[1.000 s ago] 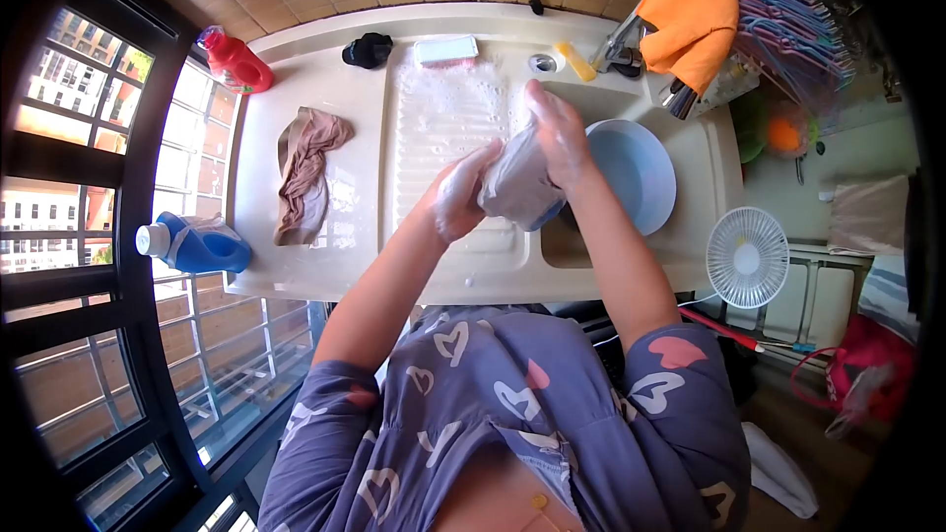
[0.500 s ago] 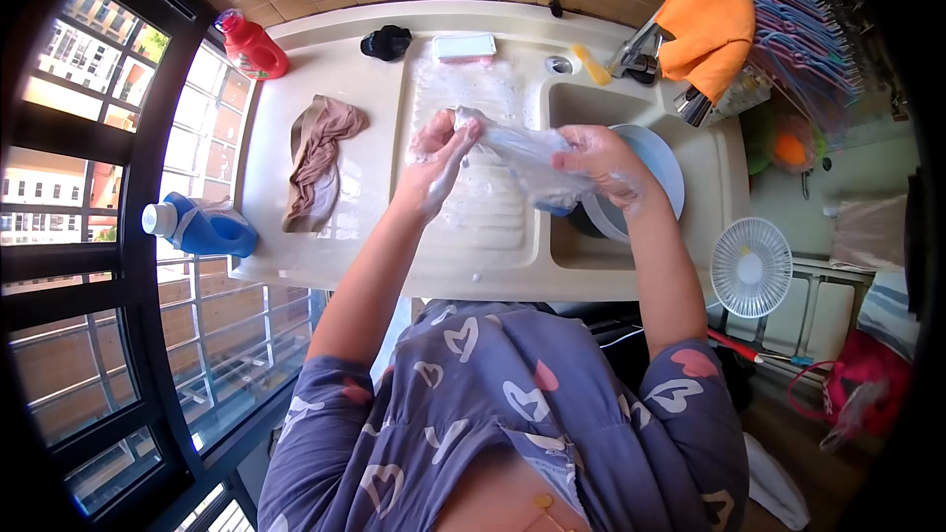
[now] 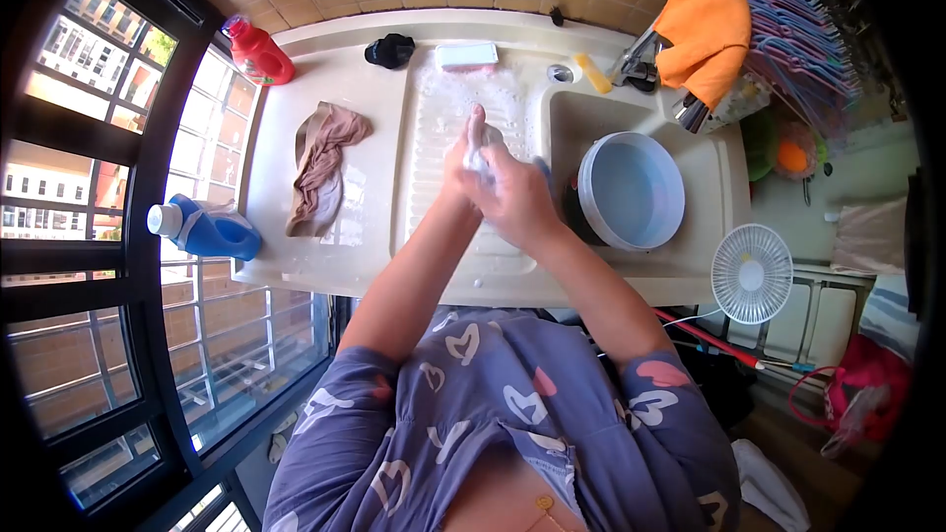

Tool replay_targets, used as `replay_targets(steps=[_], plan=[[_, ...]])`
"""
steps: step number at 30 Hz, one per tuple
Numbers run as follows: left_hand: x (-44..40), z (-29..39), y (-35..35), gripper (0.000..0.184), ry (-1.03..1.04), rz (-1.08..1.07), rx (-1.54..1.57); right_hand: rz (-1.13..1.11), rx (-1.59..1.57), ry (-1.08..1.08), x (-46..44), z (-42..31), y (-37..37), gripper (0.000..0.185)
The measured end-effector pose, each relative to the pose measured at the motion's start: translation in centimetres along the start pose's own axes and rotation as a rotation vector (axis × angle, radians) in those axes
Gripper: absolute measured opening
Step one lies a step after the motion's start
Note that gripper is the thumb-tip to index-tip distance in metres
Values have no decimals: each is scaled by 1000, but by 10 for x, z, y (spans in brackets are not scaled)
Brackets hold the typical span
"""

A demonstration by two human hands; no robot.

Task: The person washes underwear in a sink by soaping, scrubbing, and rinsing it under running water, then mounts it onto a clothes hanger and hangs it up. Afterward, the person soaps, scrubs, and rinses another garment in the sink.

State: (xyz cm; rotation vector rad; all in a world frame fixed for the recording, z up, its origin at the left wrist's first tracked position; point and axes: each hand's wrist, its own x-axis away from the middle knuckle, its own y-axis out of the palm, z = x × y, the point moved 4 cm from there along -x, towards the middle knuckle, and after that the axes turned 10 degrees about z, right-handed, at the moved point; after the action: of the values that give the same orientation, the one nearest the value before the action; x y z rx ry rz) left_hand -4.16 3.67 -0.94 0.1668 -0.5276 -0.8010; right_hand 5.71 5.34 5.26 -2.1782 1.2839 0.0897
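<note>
Over the ridged washboard part of the sink top (image 3: 424, 227), my two hands are pressed together. Bunched between them is a white, soapy cloth (image 3: 481, 153), of which only a small part shows; its kind of garment cannot be made out. My left hand (image 3: 460, 169) is closed on it from the left, thumb pointing up. From the right, my right hand (image 3: 519, 195) wraps over it, fingers partly hidden. Suds lie on the ridges beyond, below a white soap-bar-shaped block or brush (image 3: 467, 56).
A white bucket (image 3: 589, 187) of cloudy water stands in the basin at right. A brown crumpled garment (image 3: 330, 163), black cloth (image 3: 389, 50), red bottle (image 3: 260, 54) and blue bottle (image 3: 212, 229) are leftward. An orange cloth (image 3: 703, 30) hangs by the tap; a fan (image 3: 751, 273) stands right.
My hands were apart with the white cloth stretched between them. They have come together, the right moving left, and the cloth is bunched up. The bucket is now uncovered to view.
</note>
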Motion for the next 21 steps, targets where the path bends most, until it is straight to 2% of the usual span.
replay_targets(steps=[1,2,4,5,6,7,8,9,10,12,14,15,16,18,19,21], plan=[[15,0,15,38,-229,14,220,92,205,-61,-3,12,9,25],[31,1,30,32,-444,70,414,330,32,93,-20,27,3,27],[30,-6,37,29,-445,11,404,443,-56,327,-42,42,-8,31],[20,-5,31,29,-465,-33,444,391,153,138,-28,28,4,34],[3,-4,24,29,-467,-185,537,338,188,-24,-17,10,9,39],[-13,-8,21,30,-435,-534,703,288,217,-187,-5,-8,14,46],[-11,-5,22,30,-423,-728,762,289,217,-187,-13,-7,11,46],[1,0,28,30,-437,-667,693,288,155,13,-29,8,7,47],[21,8,25,30,-496,-105,396,287,93,215,-44,26,2,48],[-3,-19,20,31,-485,-189,371,349,-26,238,-54,37,-5,46],[-35,-32,11,33,-450,-556,711,383,192,88,-31,13,8,42],[-35,-28,22,33,-279,-795,1017,312,161,-40,-24,1,11,44],[-15,-2,37,34,-154,-1090,1318,317,157,-44,-35,7,10,44],[-4,8,20,31,-447,-178,328,343,235,130,-73,43,0,48],[-7,9,17,30,-444,-277,209,300,283,163,-90,60,-11,53],[-19,35,16,30,-398,-259,85,341,380,52,-102,89,-11,56]])
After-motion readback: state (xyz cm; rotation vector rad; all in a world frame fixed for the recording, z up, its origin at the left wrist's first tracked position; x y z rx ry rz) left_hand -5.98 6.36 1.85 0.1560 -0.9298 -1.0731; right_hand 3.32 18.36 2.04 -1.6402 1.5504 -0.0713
